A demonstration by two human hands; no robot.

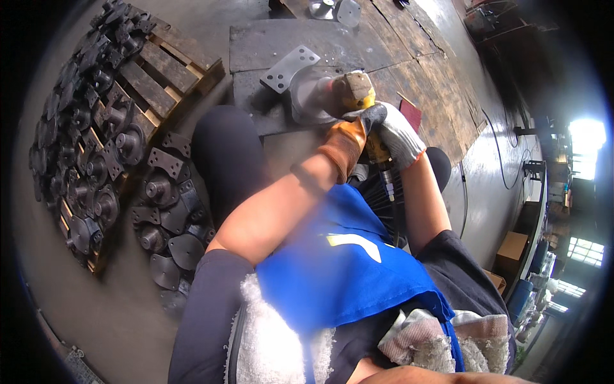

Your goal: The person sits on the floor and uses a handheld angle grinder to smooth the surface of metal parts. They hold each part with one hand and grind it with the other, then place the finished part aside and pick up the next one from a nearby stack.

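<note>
A yellow air-powered grinder is held between my two hands, its head tilted over a grey metal part. My left hand, in an orange and black glove, is closed around the tool close to its head. On the other side my right hand, in a white knit glove, wraps the tool's body. A silver hose fitting hangs from the lower end, leading to a dark hose. The metal part has a flat plate with drilled holes and a rounded flange; the blurred grinder end covers its middle.
The worn wooden bench carries a dark red sheet by my right hand. More round metal parts sit at its far end. Left, a wooden pallet bears many similar parts, with others on the floor beside my left knee.
</note>
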